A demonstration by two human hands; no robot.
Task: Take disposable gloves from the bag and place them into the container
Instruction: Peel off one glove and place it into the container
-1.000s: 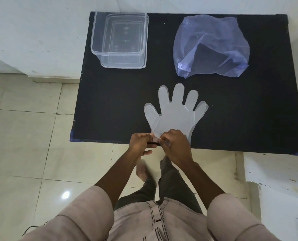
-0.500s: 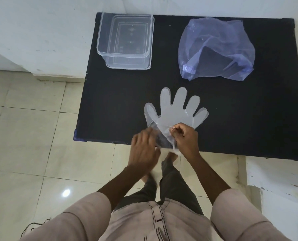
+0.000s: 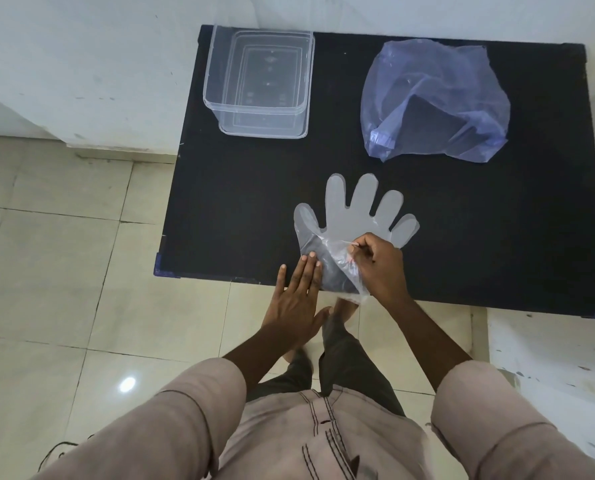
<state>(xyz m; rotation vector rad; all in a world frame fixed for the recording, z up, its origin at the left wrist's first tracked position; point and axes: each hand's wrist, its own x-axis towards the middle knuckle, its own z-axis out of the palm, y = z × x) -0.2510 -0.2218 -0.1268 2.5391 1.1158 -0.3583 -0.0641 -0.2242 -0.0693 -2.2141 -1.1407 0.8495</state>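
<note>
A clear disposable glove (image 3: pixel 356 213) lies flat on the black table (image 3: pixel 240 188), fingers pointing away from me. My right hand (image 3: pixel 375 261) pinches the upper layer of its cuff and holds it lifted, so the cuff gapes. My left hand (image 3: pixel 298 296) is flat with fingers straight, its fingertips at the cuff's mouth by the table's near edge. The clear plastic container (image 3: pixel 259 81) stands at the table's far left; nothing shows inside it. The bluish plastic bag (image 3: pixel 434 102) lies crumpled at the far right.
The table's near edge runs just behind my hands, with blue corner guards (image 3: pixel 158 268). Tiled floor (image 3: pixel 64 271) spreads to the left and below. A white wall (image 3: pixel 81 46) lies behind the table, a white surface (image 3: pixel 549 358) at the right.
My right hand has pulled the cuff's top layer up and back toward the glove's palm. My left hand let go of the cuff, flattened, and moved its fingertips to the opening.
</note>
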